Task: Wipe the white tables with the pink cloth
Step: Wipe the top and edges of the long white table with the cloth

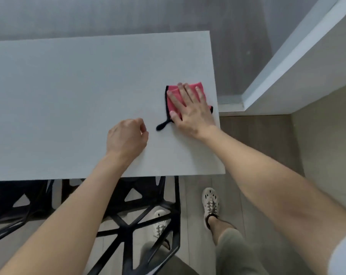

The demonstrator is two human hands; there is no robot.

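Pressing the folded pink black-edged cloth (171, 104) down on the flat white table (69, 96) under a spread right hand (190, 110), likely to rub hard — empty left hand (126, 137) loosely curled nearby for balance.

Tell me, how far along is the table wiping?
Done: hard to say; the white table shows no streaks or wet marks either way. In hand: the right hand presses the pink cloth flat near the table's right edge, while the left hand rests on the table nearby, holding nothing. Left: likely the broad stretch to the left, and any other tables.
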